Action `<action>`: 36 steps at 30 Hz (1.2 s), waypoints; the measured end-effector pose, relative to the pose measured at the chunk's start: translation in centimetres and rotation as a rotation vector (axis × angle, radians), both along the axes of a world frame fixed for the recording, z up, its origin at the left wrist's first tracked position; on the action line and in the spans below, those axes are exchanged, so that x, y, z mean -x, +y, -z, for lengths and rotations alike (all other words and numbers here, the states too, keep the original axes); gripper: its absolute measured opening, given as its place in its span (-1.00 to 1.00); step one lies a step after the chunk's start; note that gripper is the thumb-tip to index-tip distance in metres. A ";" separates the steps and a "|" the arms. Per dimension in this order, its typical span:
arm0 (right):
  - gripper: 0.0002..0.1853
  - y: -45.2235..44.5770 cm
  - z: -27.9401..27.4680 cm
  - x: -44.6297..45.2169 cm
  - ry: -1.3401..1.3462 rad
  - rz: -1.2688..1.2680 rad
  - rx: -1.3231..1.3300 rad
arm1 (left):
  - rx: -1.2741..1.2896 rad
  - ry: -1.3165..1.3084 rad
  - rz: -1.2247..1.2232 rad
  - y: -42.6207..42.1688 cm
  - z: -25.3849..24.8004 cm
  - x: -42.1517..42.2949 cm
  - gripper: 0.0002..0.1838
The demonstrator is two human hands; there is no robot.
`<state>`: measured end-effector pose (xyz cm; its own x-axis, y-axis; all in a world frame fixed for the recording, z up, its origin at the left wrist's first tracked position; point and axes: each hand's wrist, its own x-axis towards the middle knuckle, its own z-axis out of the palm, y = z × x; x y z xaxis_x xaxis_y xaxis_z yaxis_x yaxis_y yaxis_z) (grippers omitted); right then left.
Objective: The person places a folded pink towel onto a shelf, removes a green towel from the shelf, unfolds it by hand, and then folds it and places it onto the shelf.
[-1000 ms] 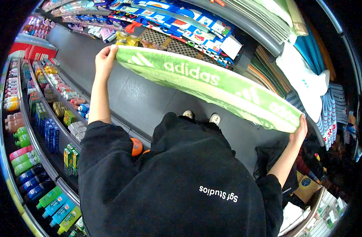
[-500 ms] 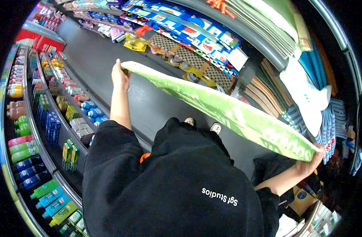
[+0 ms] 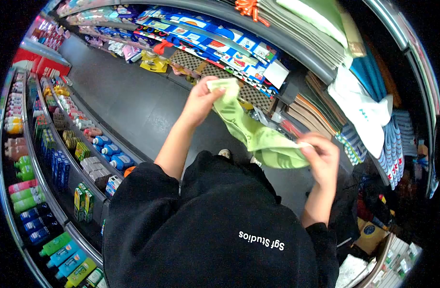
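A light green towel (image 3: 251,129) with paler lettering hangs between my two hands, slack and folded in the middle. At its upper left corner my left hand (image 3: 200,102) is closed, thumb pressed over the edge. My right hand (image 3: 321,156) pinches the opposite end, lower and to the right. The cloth is in the air above the dark floor, in front of my black top. Its lettering is too creased to read now.
On the left, curved shelves (image 3: 61,192) carry bottles, tubes and boxes. Ahead, a rack (image 3: 215,41) holds blue printed packages and checkered mats (image 3: 215,74). Folded cloths (image 3: 308,36) are stacked at upper right, near a white plastic bag (image 3: 361,110). A cardboard box (image 3: 371,235) sits lower right.
My hands have come closer together, the left moving right and the right moving left and up. The towel, stretched out before, now sags and bunches between them.
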<state>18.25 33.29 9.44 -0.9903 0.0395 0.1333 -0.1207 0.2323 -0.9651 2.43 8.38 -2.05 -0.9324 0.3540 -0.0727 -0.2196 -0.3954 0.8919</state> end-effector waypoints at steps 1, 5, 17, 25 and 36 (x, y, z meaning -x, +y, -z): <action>-0.88 -0.9 0.6 0.4 -0.045 -0.007 -0.009 | 0.030 0.013 0.117 0.8 -0.3 -0.7 -0.77; -0.85 -4.1 2.4 1.3 -0.200 0.051 0.025 | 0.059 0.013 0.344 4.4 -1.5 -3.5 -0.78; -0.87 -4.6 5.4 1.8 -0.152 0.258 0.238 | 0.192 0.075 0.460 6.4 -3.5 -6.7 -0.72; -0.84 -4.1 5.7 1.4 -0.159 0.269 0.208 | 0.249 0.203 0.485 6.5 -4.0 -7.4 -0.72; -0.86 -2.9 3.8 2.0 0.158 0.098 -0.555 | 0.389 0.311 0.480 6.5 -3.3 -7.2 -0.75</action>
